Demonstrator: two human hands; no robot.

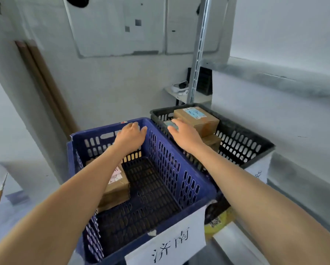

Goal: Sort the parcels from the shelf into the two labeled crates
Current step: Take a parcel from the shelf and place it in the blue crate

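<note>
Cardboard parcels sit in both crates. Three show in the black crate: a big box, a small parcel and a lower box. Two more form a stack at the left of the blue crate. There are two crates, the blue one with a paper label and the black one with a second label.

The right hand reaches over the black crate, its grip loose and its fingers nearly straight on the small parcel. The left hand has its grip curled over the blue crate's far rim, and its forearm hides part of the stack.

Behind stand a metal shelf post and a white headset.
</note>
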